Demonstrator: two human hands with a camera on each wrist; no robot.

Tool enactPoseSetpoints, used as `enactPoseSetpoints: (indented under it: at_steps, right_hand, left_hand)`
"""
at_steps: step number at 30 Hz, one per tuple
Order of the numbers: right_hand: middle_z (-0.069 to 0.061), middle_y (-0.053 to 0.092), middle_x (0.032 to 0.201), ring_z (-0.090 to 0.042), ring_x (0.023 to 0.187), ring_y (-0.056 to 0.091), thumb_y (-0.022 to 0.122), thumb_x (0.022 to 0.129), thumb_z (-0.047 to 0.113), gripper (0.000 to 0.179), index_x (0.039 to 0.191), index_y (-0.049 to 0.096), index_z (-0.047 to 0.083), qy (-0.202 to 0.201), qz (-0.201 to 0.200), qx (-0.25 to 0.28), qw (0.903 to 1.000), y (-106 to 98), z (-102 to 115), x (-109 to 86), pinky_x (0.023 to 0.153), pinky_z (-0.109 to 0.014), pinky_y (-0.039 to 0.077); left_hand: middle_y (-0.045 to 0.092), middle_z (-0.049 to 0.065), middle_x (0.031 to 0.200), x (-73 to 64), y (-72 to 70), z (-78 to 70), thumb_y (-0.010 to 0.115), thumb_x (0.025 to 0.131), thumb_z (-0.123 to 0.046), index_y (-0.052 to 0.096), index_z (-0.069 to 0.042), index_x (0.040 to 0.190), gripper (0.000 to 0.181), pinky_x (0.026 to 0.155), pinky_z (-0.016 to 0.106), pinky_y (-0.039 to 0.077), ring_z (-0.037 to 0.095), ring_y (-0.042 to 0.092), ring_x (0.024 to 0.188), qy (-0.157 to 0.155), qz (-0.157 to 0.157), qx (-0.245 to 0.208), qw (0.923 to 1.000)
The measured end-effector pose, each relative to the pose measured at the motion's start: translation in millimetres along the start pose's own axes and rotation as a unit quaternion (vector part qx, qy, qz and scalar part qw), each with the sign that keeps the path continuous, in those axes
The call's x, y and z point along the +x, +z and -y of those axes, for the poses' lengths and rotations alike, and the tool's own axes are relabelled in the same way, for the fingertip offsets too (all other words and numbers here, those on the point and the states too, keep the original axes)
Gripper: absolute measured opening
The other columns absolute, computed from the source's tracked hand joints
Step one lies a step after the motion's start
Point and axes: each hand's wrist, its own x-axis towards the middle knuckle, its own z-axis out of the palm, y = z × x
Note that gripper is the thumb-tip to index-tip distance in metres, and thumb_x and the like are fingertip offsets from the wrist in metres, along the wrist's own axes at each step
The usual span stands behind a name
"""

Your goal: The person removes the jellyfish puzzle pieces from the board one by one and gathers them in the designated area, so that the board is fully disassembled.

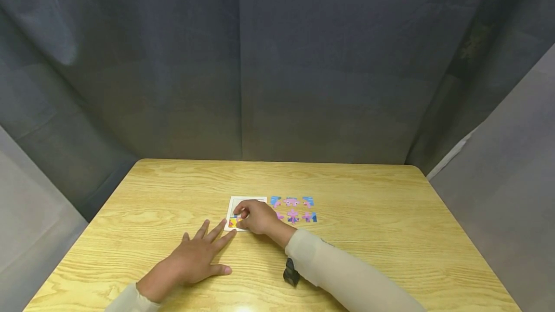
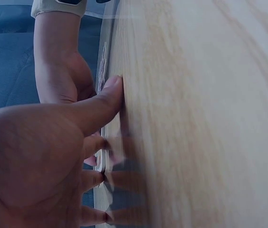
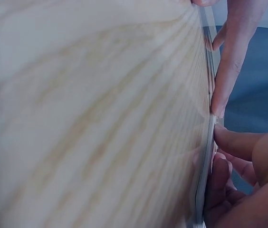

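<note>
In the head view my right hand (image 1: 259, 216) is bent over a white-bordered puzzle board (image 1: 248, 198), its thumb and curled fingers around a small puzzle piece (image 1: 238, 218) at the board's lower left. The hand hides much of the board, and the piece is only partly visible. Yellow and pink picture parts (image 1: 231, 223) show in that corner. My left hand (image 1: 195, 259) lies with spread fingers on the table, fingertips at the board's left and lower edges. The right wrist view shows the curled right fingers (image 3: 224, 175) low over the board's edge.
Several loose pink and blue puzzle pieces (image 1: 292, 202) lie in two rows right of the board. A small black object (image 1: 291, 273) sits by the right sleeve. The wooden table (image 1: 368, 215) has grey curtains (image 1: 303, 85) behind it.
</note>
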Motion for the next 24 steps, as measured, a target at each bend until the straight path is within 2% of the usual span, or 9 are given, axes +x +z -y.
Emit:
enactPoseSetpoints:
  at_steps: [8, 15, 20, 24]
  right_hand:
    - [0.007, 0.062, 0.088, -0.01, 0.074, 0.055, 0.08, 0.091, 0.017, 0.027, 0.116, 0.07, 0.016, 0.005, 0.003, 0.019, 0.9998, 0.3, -0.6, 0.0, 0.07, -0.028, 0.048]
    - [0.004, 0.067, 0.093, -0.011, 0.079, 0.059, 0.077, 0.093, 0.014, 0.022, 0.113, 0.07, 0.015, 0.01, 0.0, 0.065, 0.9978, -0.9, -0.3, 0.7, 0.075, -0.033, 0.051]
    - [0.0, 0.069, 0.093, -0.012, 0.078, 0.066, 0.075, 0.094, 0.008, 0.018, 0.111, 0.07, 0.012, 0.016, -0.001, 0.122, 0.9924, -1.0, 0.1, 0.7, 0.073, -0.029, 0.057]
    - [-0.001, 0.07, 0.09, -0.013, 0.076, 0.069, 0.074, 0.094, 0.006, 0.017, 0.11, 0.069, 0.01, 0.014, -0.005, 0.132, 0.9912, -1.7, 1.7, -0.3, 0.069, -0.025, 0.058]
  left_hand:
    - [0.016, 0.016, 0.171, -0.7, -1.6, -1.2, 0.06, 0.092, -0.067, 0.032, -0.022, 0.163, 0.088, 0.093, 0.089, 0.029, 0.06, 0.019, 0.149, 0.005, -0.003, -0.003, 1.0]
    - [0.015, 0.016, 0.171, -1.2, -1.1, -0.4, 0.059, 0.093, -0.067, 0.031, -0.021, 0.163, 0.088, 0.093, 0.09, 0.028, 0.061, 0.018, 0.149, 0.009, -0.005, -0.008, 0.9999]
    - [0.015, 0.016, 0.171, -0.7, -0.1, 0.5, 0.059, 0.092, -0.067, 0.032, -0.02, 0.163, 0.089, 0.091, 0.09, 0.029, 0.061, 0.019, 0.148, 0.014, -0.009, -0.004, 0.9999]
    - [0.015, 0.016, 0.171, -0.2, 0.4, 0.9, 0.059, 0.092, -0.067, 0.032, -0.02, 0.163, 0.089, 0.091, 0.09, 0.029, 0.061, 0.018, 0.148, 0.014, -0.008, -0.003, 0.9999]
